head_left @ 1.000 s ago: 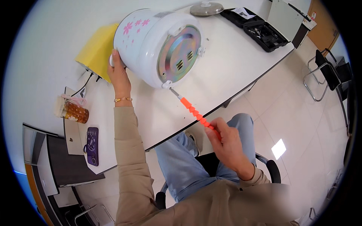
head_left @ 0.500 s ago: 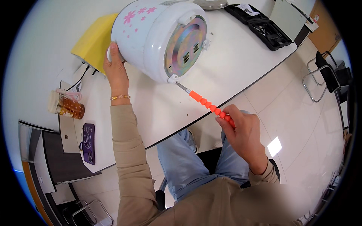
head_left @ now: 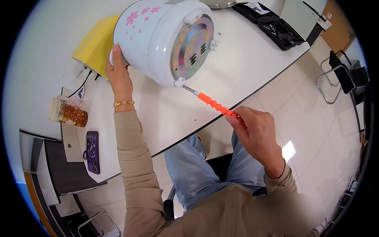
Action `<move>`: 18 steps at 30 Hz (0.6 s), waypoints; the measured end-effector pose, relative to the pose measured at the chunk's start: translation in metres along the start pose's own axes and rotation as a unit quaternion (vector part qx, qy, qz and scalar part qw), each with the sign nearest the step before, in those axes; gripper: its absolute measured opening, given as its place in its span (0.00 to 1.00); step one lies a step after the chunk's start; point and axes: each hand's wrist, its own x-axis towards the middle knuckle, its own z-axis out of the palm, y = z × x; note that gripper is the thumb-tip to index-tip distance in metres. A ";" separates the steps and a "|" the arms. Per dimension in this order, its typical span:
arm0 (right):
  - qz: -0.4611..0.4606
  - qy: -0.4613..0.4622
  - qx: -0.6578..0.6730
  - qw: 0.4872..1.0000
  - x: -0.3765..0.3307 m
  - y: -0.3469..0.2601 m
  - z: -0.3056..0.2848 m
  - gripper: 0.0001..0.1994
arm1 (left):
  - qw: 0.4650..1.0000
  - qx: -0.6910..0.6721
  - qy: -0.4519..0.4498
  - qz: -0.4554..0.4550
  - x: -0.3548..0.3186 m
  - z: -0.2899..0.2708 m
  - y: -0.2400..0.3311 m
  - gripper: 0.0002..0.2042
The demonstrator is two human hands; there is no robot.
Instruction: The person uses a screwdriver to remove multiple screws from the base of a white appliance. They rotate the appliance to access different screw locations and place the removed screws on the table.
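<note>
A white rice cooker [head_left: 154, 43] with pink flowers lies tipped on its side, its shiny metal base [head_left: 192, 47] facing right and toward me. My left hand [head_left: 119, 79] grips the handle on the cooker's left side. Fingers of my right hand [head_left: 256, 132] are closed round the near end of an orange flexible screwdriver extension [head_left: 215, 104]. Its metal bit [head_left: 188, 89] meets a small white foot [head_left: 179, 82] at the near edge of the base. The screw itself is too small to make out.
Behind the cooker stands a yellow box [head_left: 96, 43] with a cable. A black tool case [head_left: 276, 31] lies open at the far right, near a metal lid [head_left: 218, 3]. On the left are a lidded drink cup [head_left: 69, 112] and a purple phone [head_left: 92, 152]. A chair [head_left: 339, 75] stands beyond the white table [head_left: 252, 71].
My right hand has slid up the orange extension and slightly right, covering more of it. The cooker and my left hand have shifted slightly left in the picture. The bit stays at the foot.
</note>
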 end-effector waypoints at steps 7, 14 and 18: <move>-0.009 0.072 0.037 0.997 0.004 -0.003 0.004 0.09 | 1.000 -0.005 -0.001 0.003 0.001 0.000 0.000 0.26; -0.029 0.014 -0.019 0.999 0.006 0.007 -0.001 0.10 | 1.000 -0.001 0.000 0.006 0.001 -0.001 -0.001 0.26; -0.034 -0.005 -0.028 0.999 0.005 0.010 0.002 0.09 | 1.000 -0.005 0.002 0.009 0.001 0.000 -0.001 0.27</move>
